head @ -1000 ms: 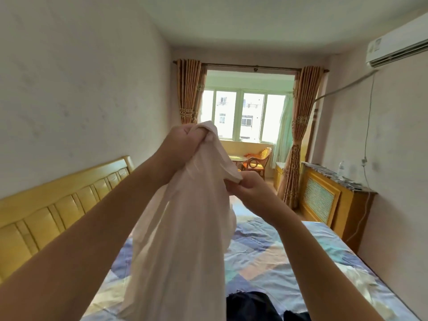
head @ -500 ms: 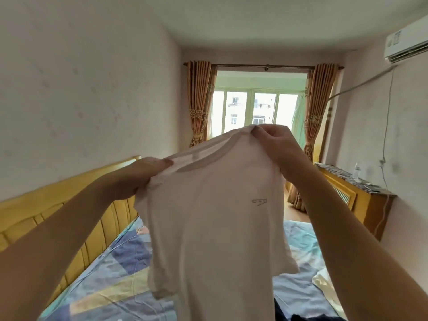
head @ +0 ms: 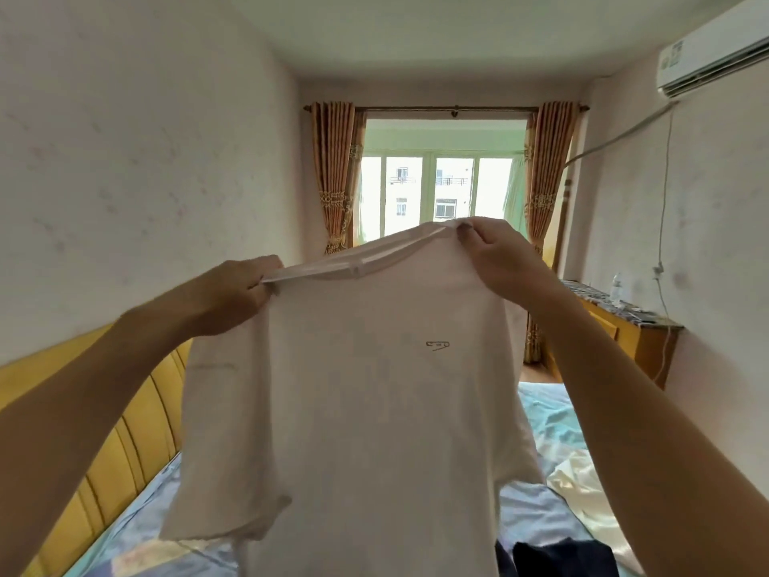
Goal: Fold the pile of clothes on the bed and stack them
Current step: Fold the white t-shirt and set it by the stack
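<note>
The shirt (head: 374, 410) hangs in the air above the bed (head: 553, 414), front showing, its small logo right of centre. The left hand (head: 233, 293) pinches one shoulder seam and the right hand (head: 499, 260) pinches the other, higher up, so the collar is pulled taut and the body drops flat, a good way to find its shape before folding. Dark clothes (head: 553, 558) wait on the bed below the shirt.
</note>
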